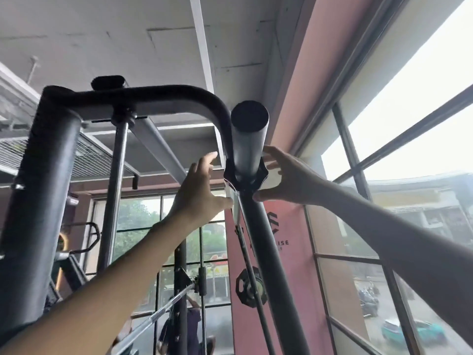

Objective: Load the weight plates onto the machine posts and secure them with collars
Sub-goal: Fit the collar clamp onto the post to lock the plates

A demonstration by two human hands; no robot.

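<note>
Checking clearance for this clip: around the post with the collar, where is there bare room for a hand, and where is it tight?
Bare: the post from the collar up to its end cap, and window-side air right of it. Tight: the narrow gap between the post and the curved frame tube, and at the collar, where the left hand and right hand flank it.

I count: two hands (pixel 202 190), (pixel 286 180), fingers spread; one post (pixel 247 147) between fingertips; one collar (pixel 245 179) there; one plate (pixel 249 283) below fingers.
</note>
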